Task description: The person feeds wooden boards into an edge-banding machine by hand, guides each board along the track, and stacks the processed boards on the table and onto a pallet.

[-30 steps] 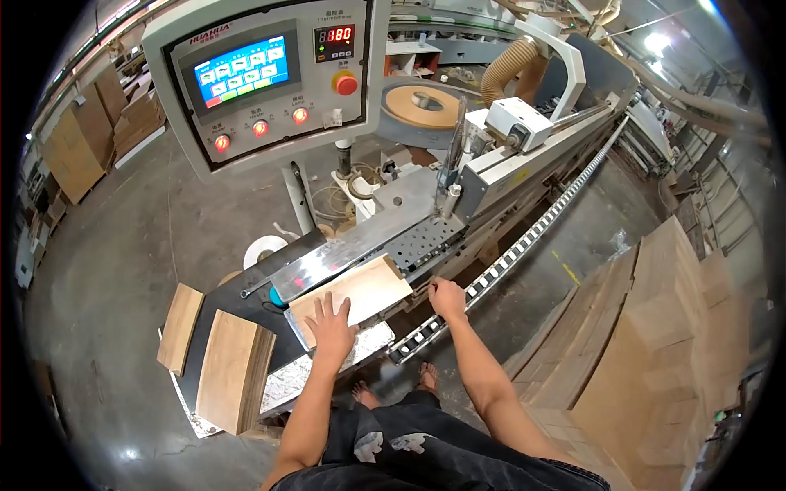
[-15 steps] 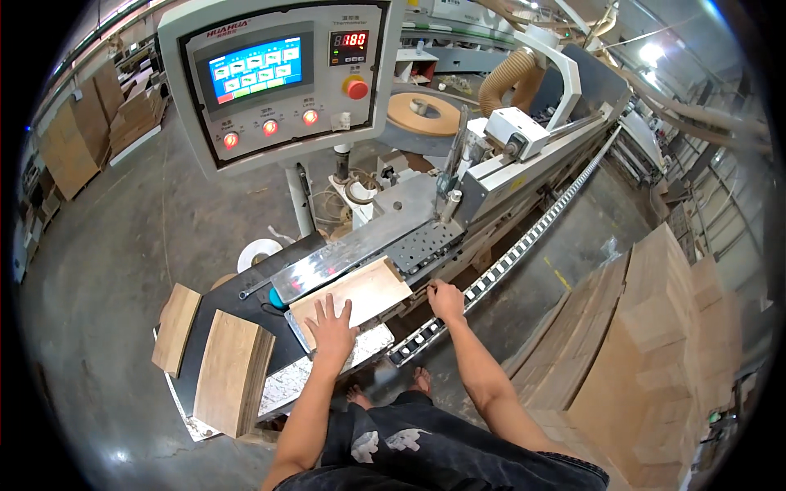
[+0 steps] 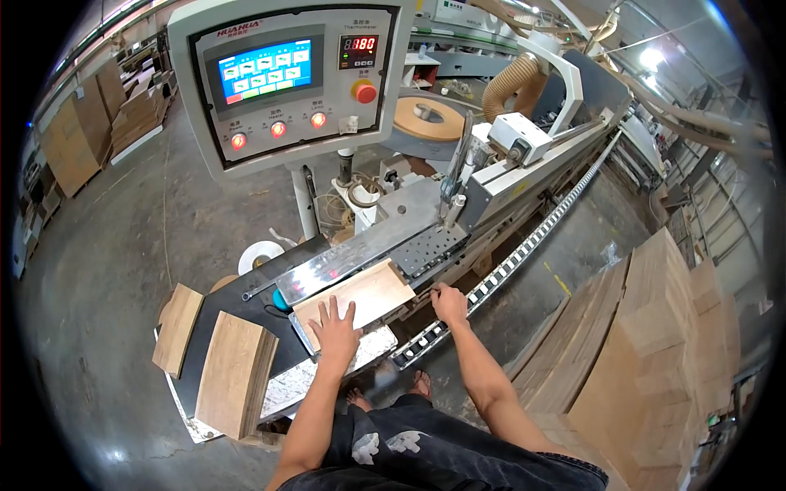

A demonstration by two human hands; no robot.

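Wood-grain board (image 3: 360,296) lies flat at the centre of the frame, and the left hand (image 3: 337,331) presses down on its near end with fingers (image 3: 334,309) spread wide and flat, gripping nothing. The right hand (image 3: 449,304) sits just right of the board's right edge; its fingers look curled at the edge of the desk (image 3: 246,304), but whether they pinch anything I cannot tell. The board's far long edge runs along the steel fence (image 3: 352,258), and its far right corner nears the perforated plate (image 3: 427,247).

To do this well, I judge the palm should keep even downward pressure while the board's far edge stays tight against the fence, so it travels straight toward the upper right. Fingertips are best kept on the top face, away from the leading corner where the machine takes hold. The right hand would do best steering from the side edge only.

Around it: two stacks of boards (image 3: 236,372) lie at lower left on the dark desk, well clear. A control panel (image 3: 286,78) with a blue screen fills the upper left. A reel of edge tape (image 3: 430,119) sits behind it, and a chain track (image 3: 532,241) runs diagonally to the upper right. Tall board stacks (image 3: 647,360) stand at right. A teal tool (image 3: 280,301) beside the board's left corner is the one thing near its path.
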